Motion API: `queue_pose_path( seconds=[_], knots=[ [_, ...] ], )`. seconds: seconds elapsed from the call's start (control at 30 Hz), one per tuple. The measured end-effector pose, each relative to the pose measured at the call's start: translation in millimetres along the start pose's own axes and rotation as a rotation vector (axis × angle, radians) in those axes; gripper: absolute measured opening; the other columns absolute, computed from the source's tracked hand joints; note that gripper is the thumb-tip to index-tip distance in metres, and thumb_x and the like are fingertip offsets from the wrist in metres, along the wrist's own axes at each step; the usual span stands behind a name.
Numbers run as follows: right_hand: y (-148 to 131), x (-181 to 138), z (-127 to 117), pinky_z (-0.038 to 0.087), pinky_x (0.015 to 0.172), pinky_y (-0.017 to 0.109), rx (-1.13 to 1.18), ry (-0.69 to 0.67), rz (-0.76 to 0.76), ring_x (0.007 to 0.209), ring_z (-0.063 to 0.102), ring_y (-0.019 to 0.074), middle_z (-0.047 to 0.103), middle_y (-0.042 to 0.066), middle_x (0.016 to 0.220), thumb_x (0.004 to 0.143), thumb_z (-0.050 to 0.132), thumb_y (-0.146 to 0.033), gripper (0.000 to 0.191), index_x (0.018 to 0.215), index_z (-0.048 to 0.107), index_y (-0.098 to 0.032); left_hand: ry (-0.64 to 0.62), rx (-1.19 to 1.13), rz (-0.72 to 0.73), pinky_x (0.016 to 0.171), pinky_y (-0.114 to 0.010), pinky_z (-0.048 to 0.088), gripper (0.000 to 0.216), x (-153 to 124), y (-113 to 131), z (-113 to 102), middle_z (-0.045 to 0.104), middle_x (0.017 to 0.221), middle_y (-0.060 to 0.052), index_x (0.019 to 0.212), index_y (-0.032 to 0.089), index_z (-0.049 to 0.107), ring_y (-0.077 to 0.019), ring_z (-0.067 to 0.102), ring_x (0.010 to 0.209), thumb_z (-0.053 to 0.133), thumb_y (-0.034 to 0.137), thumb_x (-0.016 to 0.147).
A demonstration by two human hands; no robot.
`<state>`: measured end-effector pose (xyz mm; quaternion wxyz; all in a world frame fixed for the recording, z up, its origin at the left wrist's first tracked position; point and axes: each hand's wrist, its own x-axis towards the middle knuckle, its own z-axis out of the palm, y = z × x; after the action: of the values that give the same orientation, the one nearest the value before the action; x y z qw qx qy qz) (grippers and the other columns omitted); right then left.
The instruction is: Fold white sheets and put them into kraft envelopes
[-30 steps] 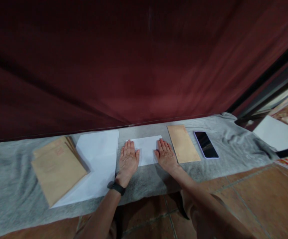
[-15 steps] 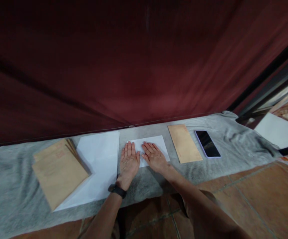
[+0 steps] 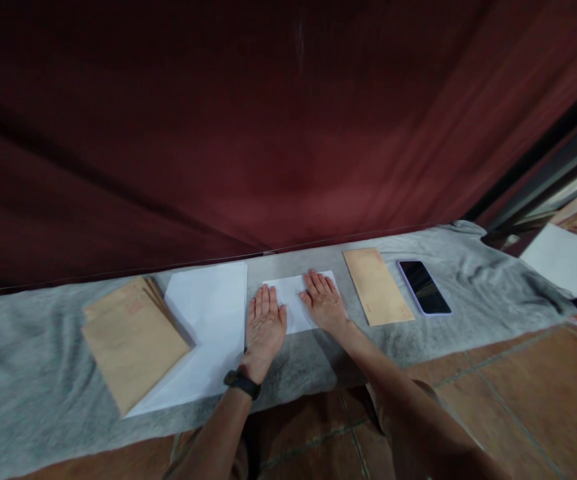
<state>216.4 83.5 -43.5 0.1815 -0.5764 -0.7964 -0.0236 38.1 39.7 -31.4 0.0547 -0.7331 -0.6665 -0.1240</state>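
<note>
A folded white sheet (image 3: 292, 298) lies on the grey cloth (image 3: 23, 373) in front of me. My left hand (image 3: 265, 327) rests flat on its left edge, fingers together and stretched out, a black band on the wrist. My right hand (image 3: 325, 303) lies flat on the sheet's right part, fingers extended. Neither hand grips anything.
Left of my hands lie larger white sheets (image 3: 208, 327) and a stack of brown envelopes (image 3: 131, 340). To the right lie a single brown envelope (image 3: 377, 287) and a dark phone (image 3: 424, 287). A dark red curtain (image 3: 268, 133) hangs behind. Brown floor tiles (image 3: 518, 387) lie below.
My right hand slid left across the folded sheet toward my left hand, then back to the sheet's right part. My left hand stayed flat in place.
</note>
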Motion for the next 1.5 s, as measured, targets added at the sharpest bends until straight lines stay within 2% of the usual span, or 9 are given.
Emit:
queue_pose_path(
  seconds=[0.57, 0.83, 1.0, 1.1, 1.2, 1.37, 1.5],
  knots=[
    [25.0, -21.4, 1.1, 0.031, 0.118, 0.047, -0.124, 0.069, 0.086, 0.144, 0.041, 0.0331, 0.041, 0.022, 0.157, 0.106, 0.030, -0.044, 0.065, 0.152, 0.038, 0.001, -0.003, -0.072, -0.100, 0.123, -0.048, 0.028, 0.059, -3.2, -4.9, 2.4, 0.039, 0.158, -0.022, 0.151, -0.001, 0.039, -0.0311, 0.035, 0.149, 0.035, 0.027, 0.100],
    [28.6, -32.9, -5.4, 0.031, 0.118, 0.047, -0.125, 0.043, 0.120, 0.144, 0.041, 0.0326, 0.041, 0.022, 0.157, 0.105, 0.033, -0.044, 0.065, 0.153, 0.038, 0.000, 0.039, -0.059, -0.124, 0.123, -0.050, 0.029, 0.058, -2.3, -1.7, -1.1, 0.041, 0.157, -0.023, 0.151, -0.001, 0.039, -0.0305, 0.034, 0.149, 0.032, 0.025, 0.099],
    [28.4, -34.2, -7.7, 0.032, 0.117, 0.048, -0.128, 0.038, 0.114, 0.145, 0.040, 0.0329, 0.043, 0.023, 0.155, 0.105, 0.034, -0.042, 0.064, 0.152, 0.039, 0.001, 0.033, -0.115, 0.002, 0.124, -0.048, 0.028, 0.059, 2.6, 14.6, -6.0, 0.036, 0.160, -0.021, 0.154, 0.001, 0.034, -0.0281, 0.028, 0.152, 0.031, 0.024, 0.100],
    [28.5, -34.5, -7.2, 0.033, 0.117, 0.049, -0.118, 0.051, 0.103, 0.145, 0.040, 0.0327, 0.043, 0.024, 0.155, 0.105, 0.035, -0.040, 0.063, 0.152, 0.039, 0.001, -0.009, -0.178, 0.115, 0.123, -0.047, 0.030, 0.058, 3.5, 34.6, -3.9, 0.037, 0.161, -0.016, 0.156, 0.007, 0.033, -0.0251, 0.029, 0.152, 0.031, 0.026, 0.101],
    [29.6, -34.6, -7.8, 0.033, 0.116, 0.049, -0.112, 0.057, 0.104, 0.144, 0.041, 0.0325, 0.045, 0.024, 0.154, 0.105, 0.035, -0.039, 0.061, 0.151, 0.040, 0.001, -0.052, -0.194, 0.198, 0.125, -0.048, 0.027, 0.056, 3.2, 52.2, -0.8, 0.038, 0.161, -0.011, 0.156, 0.013, 0.035, -0.0237, 0.029, 0.152, 0.031, 0.028, 0.102],
    [27.1, -29.9, -14.0, 0.031, 0.119, 0.049, -0.075, 0.029, 0.097, 0.145, 0.039, 0.0325, 0.043, 0.021, 0.156, 0.105, 0.036, -0.036, 0.057, 0.150, 0.043, -0.001, -0.085, -0.136, 0.178, 0.126, -0.050, 0.022, 0.054, 6.1, 59.7, -0.5, 0.035, 0.163, -0.009, 0.154, 0.014, 0.039, -0.0252, 0.027, 0.153, 0.031, 0.028, 0.102],
    [14.6, -23.9, -18.0, 0.029, 0.122, 0.044, 0.042, -0.022, 0.011, 0.149, 0.035, 0.0267, 0.041, 0.015, 0.159, 0.107, 0.030, -0.035, 0.055, 0.151, 0.044, -0.006, -0.094, -0.111, 0.171, 0.126, -0.049, 0.021, 0.055, 9.2, 55.5, 1.3, 0.035, 0.163, -0.009, 0.155, 0.012, 0.038, -0.0249, 0.027, 0.153, 0.029, 0.024, 0.101]
  ],
)
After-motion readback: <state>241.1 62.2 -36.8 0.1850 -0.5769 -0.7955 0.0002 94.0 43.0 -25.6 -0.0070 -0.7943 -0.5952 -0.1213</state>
